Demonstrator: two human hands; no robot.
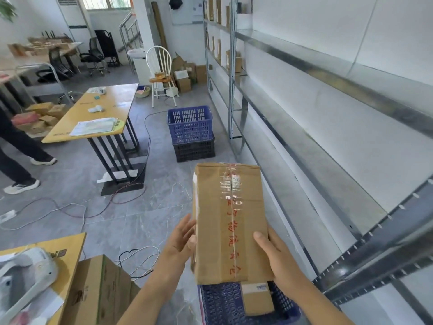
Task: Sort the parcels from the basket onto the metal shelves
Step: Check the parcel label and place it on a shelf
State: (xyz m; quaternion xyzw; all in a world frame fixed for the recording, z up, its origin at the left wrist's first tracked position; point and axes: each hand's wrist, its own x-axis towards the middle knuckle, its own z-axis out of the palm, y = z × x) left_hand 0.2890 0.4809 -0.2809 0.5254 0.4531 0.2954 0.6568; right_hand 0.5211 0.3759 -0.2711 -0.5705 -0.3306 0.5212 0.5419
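Head view: a long cardboard parcel point(230, 221) is held in the air between both hands, directly above the blue basket point(222, 303) at the bottom of frame. Clear tape and red handwritten characters run down its top face. Right hand point(278, 259) is wrapped around the near right edge, thumb flat on top, the other fingers hidden underneath. Left hand point(184, 238) has its fingers spread and presses against the left side face, palm to the cardboard.

A second, smaller parcel point(256, 299) lies in the basket below. Metal shelves point(328, 146) run along the right, just beside the parcel; the nearest tiers look bare.

Judgement on handling: rigid box, corners square, no sag. Probably light to moderate, since it appears to be carried mostly on one edge grip. The taped strip looks slick; bare cardboard should give better purchase. Best hold is likely on the two long sides near the middle. Contents unknown, so set it down flat.
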